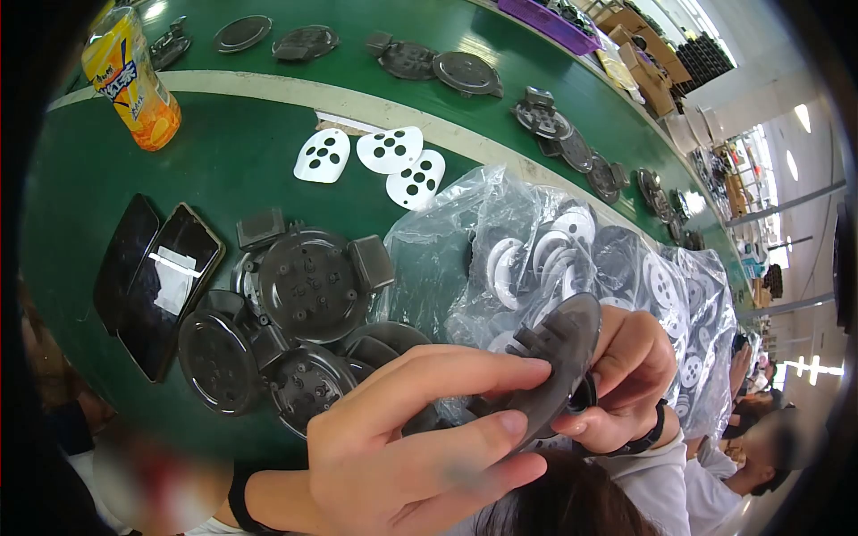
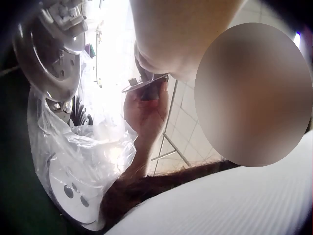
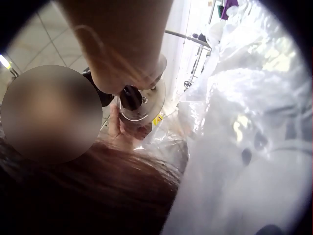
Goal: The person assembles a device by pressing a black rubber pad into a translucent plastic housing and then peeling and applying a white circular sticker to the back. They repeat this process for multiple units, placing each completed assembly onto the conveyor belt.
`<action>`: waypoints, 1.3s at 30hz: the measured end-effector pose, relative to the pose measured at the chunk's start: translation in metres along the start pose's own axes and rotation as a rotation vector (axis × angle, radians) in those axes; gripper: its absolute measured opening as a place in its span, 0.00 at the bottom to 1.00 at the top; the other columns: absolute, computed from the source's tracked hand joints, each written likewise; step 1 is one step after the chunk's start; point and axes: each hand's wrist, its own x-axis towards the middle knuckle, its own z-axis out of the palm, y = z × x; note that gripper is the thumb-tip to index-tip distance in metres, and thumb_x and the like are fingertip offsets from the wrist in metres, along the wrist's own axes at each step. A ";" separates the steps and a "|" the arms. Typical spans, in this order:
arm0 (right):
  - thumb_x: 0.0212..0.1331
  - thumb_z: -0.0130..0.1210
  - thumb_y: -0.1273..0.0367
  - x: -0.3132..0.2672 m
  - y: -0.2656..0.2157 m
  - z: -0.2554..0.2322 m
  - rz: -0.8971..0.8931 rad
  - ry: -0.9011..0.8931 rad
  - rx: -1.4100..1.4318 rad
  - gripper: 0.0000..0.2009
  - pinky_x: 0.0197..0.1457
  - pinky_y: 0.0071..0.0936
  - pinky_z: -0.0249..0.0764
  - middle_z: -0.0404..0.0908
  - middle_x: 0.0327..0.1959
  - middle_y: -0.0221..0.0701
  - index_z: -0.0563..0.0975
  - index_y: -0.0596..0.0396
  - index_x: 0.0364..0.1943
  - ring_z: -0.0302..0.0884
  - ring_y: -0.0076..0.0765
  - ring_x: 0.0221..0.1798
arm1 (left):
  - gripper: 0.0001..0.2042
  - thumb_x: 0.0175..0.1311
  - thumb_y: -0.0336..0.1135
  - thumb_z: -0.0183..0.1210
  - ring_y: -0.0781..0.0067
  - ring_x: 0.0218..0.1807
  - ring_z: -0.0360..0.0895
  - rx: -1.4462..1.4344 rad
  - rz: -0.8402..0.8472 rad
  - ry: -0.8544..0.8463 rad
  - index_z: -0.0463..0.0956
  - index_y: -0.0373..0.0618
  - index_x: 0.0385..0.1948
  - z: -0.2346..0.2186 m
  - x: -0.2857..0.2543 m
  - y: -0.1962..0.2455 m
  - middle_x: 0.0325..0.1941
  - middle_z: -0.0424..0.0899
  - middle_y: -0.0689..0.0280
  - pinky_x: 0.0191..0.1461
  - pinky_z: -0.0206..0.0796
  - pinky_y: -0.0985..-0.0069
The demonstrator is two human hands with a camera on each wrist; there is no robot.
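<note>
In the head view my two hands meet at a dark grey, see-through round plastic cover (image 1: 576,335), tilted on its edge over the table's front. My left hand (image 1: 384,438) holds it from the left, its fingertips against the ribbed face. The right hand (image 1: 635,375) grips the opposite side with bent fingers, its thumb beside a small black round piece (image 1: 583,393). That black piece (image 3: 131,98) stands out from the cover (image 3: 151,105) in the right wrist view. Several similar dark covers (image 1: 308,281) lie piled left of my hands.
A clear plastic bag (image 1: 438,232) holds many white plates with holes. Three white plates (image 1: 322,156) lie behind it. Phones (image 1: 170,295) and a drink bottle (image 1: 134,85) are at left. More dark parts (image 1: 465,71) line the green surface beyond the pale strip. People sit at right.
</note>
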 end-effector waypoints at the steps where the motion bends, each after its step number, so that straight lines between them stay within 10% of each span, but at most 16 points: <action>1: 0.40 0.63 0.83 0.000 -0.001 0.000 0.022 0.016 -0.005 0.14 0.32 0.25 0.68 0.72 0.26 0.36 0.69 0.58 0.28 0.71 0.30 0.26 | 0.19 0.46 0.22 0.63 0.55 0.40 0.75 -0.001 -0.001 0.000 0.68 0.43 0.41 -0.001 0.000 -0.001 0.43 0.73 0.45 0.40 0.69 0.68; 12: 0.39 0.64 0.81 0.002 -0.013 0.001 0.034 -0.086 -0.285 0.12 0.28 0.24 0.68 0.73 0.25 0.34 0.72 0.58 0.25 0.72 0.32 0.25 | 0.14 0.51 0.24 0.54 0.67 0.41 0.72 -0.371 -0.271 0.227 0.64 0.32 0.39 0.012 0.004 0.000 0.41 0.71 0.47 0.45 0.65 0.75; 25: 0.34 0.65 0.79 0.007 -0.021 0.002 0.054 -0.155 -0.543 0.12 0.21 0.22 0.65 0.72 0.20 0.33 0.71 0.57 0.21 0.70 0.32 0.21 | 0.08 0.49 0.19 0.58 0.72 0.32 0.75 -0.167 -0.196 0.147 0.74 0.30 0.33 0.003 0.006 -0.008 0.34 0.77 0.51 0.35 0.66 0.82; 28: 0.31 0.67 0.80 0.006 -0.019 0.001 0.041 -0.137 -0.534 0.14 0.20 0.19 0.64 0.73 0.19 0.31 0.72 0.55 0.21 0.69 0.27 0.18 | 0.12 0.60 0.34 0.53 0.71 0.35 0.72 -0.116 -0.254 0.054 0.70 0.31 0.37 0.002 0.006 -0.006 0.37 0.73 0.47 0.41 0.65 0.77; 30: 0.31 0.67 0.80 0.007 -0.019 0.001 0.046 -0.136 -0.524 0.14 0.20 0.19 0.64 0.73 0.19 0.31 0.72 0.55 0.21 0.70 0.27 0.18 | 0.07 0.50 0.19 0.57 0.72 0.32 0.75 -0.198 -0.251 0.189 0.75 0.29 0.32 0.006 0.006 -0.007 0.33 0.77 0.51 0.35 0.66 0.82; 39: 0.31 0.68 0.79 0.007 -0.021 0.000 0.074 -0.145 -0.562 0.13 0.20 0.19 0.63 0.73 0.19 0.32 0.72 0.56 0.20 0.70 0.28 0.19 | 0.07 0.49 0.19 0.57 0.73 0.30 0.75 -0.117 -0.236 0.143 0.75 0.30 0.32 0.005 0.009 -0.008 0.32 0.77 0.51 0.34 0.65 0.83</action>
